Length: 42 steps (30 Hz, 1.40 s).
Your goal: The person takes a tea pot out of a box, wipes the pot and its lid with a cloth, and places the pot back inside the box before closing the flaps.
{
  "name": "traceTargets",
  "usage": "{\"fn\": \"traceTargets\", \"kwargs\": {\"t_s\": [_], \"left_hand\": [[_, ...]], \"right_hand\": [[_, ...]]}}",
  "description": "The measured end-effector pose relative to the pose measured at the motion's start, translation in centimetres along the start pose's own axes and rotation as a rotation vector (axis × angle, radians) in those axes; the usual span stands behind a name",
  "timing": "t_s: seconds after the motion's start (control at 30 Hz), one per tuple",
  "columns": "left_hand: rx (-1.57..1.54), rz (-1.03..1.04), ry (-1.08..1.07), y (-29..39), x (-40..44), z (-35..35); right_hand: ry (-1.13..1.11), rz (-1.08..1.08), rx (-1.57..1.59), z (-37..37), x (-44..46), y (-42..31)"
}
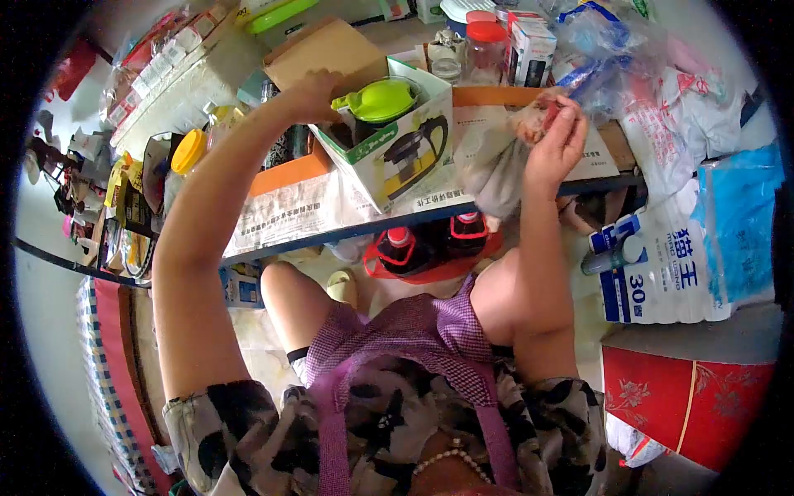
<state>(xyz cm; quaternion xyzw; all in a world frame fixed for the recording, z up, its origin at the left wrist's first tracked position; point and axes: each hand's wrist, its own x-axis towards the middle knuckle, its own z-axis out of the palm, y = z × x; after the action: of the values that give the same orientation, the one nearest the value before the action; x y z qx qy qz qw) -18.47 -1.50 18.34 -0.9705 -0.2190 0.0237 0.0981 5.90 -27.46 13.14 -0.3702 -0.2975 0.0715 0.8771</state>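
My left hand (318,97) is at the left side of an open carton (413,161) printed with a picture of a pitcher. Its fingertips are hidden there, so their grip does not show. Inside the carton sits a pitcher with a green lid (385,101). A brown cardboard flap (327,54) stands behind that hand. On the other side, my right hand (558,140) pinches the gathered top of a clear plastic bag (496,169), which hangs beside the carton with unclear pale contents.
Newspaper (281,211) covers the shelf, where a red-lidded jar (484,50) and a small box (529,50) stand behind. Red-capped dark bottles (401,248) are below its edge. Plastic bags (662,124) crowd the right; a yellow-lidded jar (188,153) stands left.
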Motion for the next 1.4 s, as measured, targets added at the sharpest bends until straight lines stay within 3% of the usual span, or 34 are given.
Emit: {"fn": "traceTargets", "kwargs": {"t_s": [0.03, 0.07, 0.13, 0.17, 0.3, 0.33, 0.43, 0.47, 0.53, 0.6, 0.83, 0.93, 1.03, 1.07, 1.1, 1.2, 1.3, 1.4], "left_hand": [[0.038, 0.020, -0.032, -0.2, 0.0, 0.5], [0.077, -0.092, -0.073, 1.1, 0.0, -0.4], [0.153, -0.315, -0.158, 4.3, 0.4, -1.5], [0.143, -0.316, -0.158, 4.4, 0.5, -1.5], [0.212, -0.249, -0.163, 3.8, 0.3, -0.6], [0.259, -0.211, -0.170, 4.0, 0.0, -1.0], [0.175, -0.318, -0.148, 5.3, -0.1, -2.5], [-0.052, -0.262, -0.072, 4.4, 0.3, -2.1], [-0.507, -0.146, 0.078, 2.7, 0.4, -1.6], [-0.509, -0.225, 0.092, 2.7, 0.1, -2.6], [-0.650, -0.147, 0.564, 1.7, -3.0, -7.4], [-0.763, -0.263, 0.707, 1.3, -4.6, -9.9], [-1.087, -0.141, 0.901, 1.6, -6.4, -11.7], [-1.177, -0.217, 0.812, 1.1, -7.1, -12.4], [-1.139, -0.217, 0.862, 0.8, -8.0, -12.8], [-0.989, -0.264, 0.972, -0.5, -11.7, -13.4], [-1.033, -0.285, 1.004, 0.4, -15.6, -13.7], [-1.006, -0.417, 1.016, 1.7, -19.4, -13.4]], "right_hand": [[0.019, -0.067, -0.024, 0.1, 0.4, 0.4], [0.038, -0.135, -0.046, 0.1, 0.8, 0.8], [-0.032, 0.008, -0.193, -0.5, 0.5, 2.2], [-0.066, 0.080, -0.267, -0.6, 0.4, 2.8], [-0.020, 0.004, -0.367, -1.7, 0.7, 3.7], [-0.057, 0.272, -0.251, -1.6, 0.4, 1.6], [-0.369, 0.433, -0.118, -2.4, 0.3, 1.5], [-0.481, 0.555, -0.203, -2.0, -0.2, 0.5], [-0.553, 0.522, -0.252, -0.8, -2.1, 1.4], [-0.692, 0.596, -0.214, -0.3, -3.0, 1.3], [-0.557, 0.552, -0.067, 0.1, -3.3, 2.7], [-0.542, 0.545, -0.077, 0.5, -3.3, 1.7], [-0.518, 0.517, -0.126, 0.4, -3.2, 1.6], [-0.536, 0.499, -0.109, 0.3, -3.2, 1.8], [-0.554, 0.482, -0.090, 0.2, -3.2, 1.8], [-0.567, 0.412, -0.508, 0.0, -2.9, 1.3], [-0.448, 0.225, -0.712, -0.6, -0.3, 1.5], [-0.611, 0.109, -1.078, -1.6, 1.1, 2.9]]}}
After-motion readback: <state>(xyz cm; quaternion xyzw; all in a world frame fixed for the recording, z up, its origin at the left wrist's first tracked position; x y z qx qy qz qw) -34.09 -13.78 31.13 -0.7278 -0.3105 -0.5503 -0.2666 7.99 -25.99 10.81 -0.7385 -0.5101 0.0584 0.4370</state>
